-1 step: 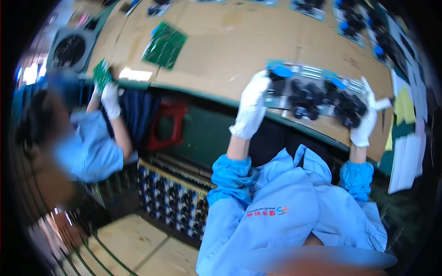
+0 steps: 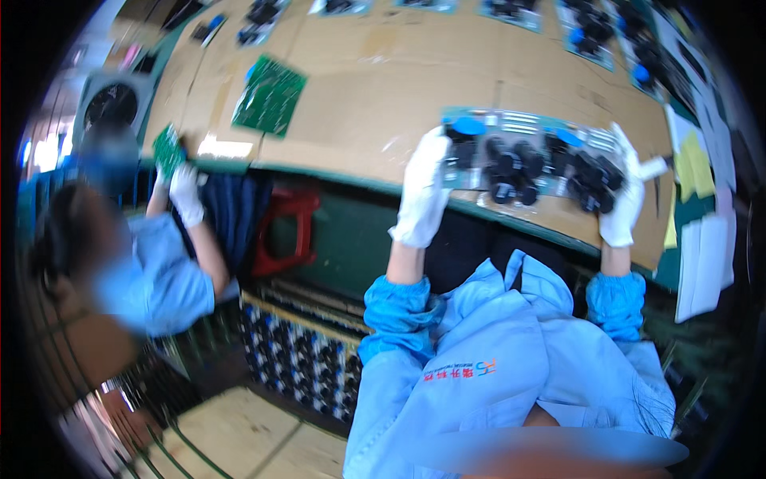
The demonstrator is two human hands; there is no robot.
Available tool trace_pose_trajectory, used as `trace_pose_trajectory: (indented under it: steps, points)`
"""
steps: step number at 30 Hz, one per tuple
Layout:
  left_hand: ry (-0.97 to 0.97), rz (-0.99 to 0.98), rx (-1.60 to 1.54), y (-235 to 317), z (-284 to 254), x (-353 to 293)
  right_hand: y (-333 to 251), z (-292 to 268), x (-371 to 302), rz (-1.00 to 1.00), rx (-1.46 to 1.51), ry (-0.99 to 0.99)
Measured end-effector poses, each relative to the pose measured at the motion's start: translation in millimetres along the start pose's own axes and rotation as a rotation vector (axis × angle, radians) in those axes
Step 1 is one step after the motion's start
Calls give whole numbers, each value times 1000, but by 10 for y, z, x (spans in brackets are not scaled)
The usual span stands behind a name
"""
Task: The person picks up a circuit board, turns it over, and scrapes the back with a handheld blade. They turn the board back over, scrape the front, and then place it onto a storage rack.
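Observation:
Between my two white-gloved hands is a circuit board (image 2: pixel 477 180) with blue discs, pale strips and several black cylindrical parts on it. It lies at or just above the table's near edge; I cannot tell whether it touches. My left hand (image 2: pixel 424 188) grips the board's left end, fingers pointing away from me. At the opposite end, my right hand (image 2: pixel 627 195) is closed on the right edge, next to the black cylinders. The fingertips under the board are hidden.
Cardboard covers the table (image 2: pixel 359 104). A wrapped green board (image 2: pixel 270 96) lies left; populated boards (image 2: pixel 589 33) line the far side. At left, a co-worker's gloved hands (image 2: pixel 186 195) hold a green board (image 2: pixel 167 150). A red stool (image 2: pixel 289 231) and a crate of parts (image 2: pixel 299 351) stand below.
The whole view has shifted slightly, so the table and boards appear a little left of before. Both hands keep their hold on the circuit board.

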State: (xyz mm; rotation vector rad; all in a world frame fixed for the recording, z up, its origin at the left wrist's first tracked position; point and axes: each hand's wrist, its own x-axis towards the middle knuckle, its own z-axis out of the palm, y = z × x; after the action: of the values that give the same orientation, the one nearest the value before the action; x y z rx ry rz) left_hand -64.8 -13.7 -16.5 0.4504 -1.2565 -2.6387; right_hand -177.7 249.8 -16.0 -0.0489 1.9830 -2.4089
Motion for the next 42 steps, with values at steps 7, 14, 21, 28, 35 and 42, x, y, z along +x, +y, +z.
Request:
trace_pose_trajectory:
  steps: [7,14,21,28,35,42]
  points:
    - [-26,-82,-30,45,257,-16,-117,-180,-12,-26,-46,-19]
    - [-5,-33,39,27,199,-52,-101,-173,-13,-32,-232,20]
    - [-11,-23,58,33,210,-44,-109,-140,-19,53,-98,34]
    - [7,-7,93,-1,206,-34,-66,-202,-9,-68,-196,15]
    - [82,-11,82,-17,192,-31,-98,-173,-15,-59,-172,16]
    - [165,-2,103,-49,179,-28,-99,-153,-22,58,-23,67]
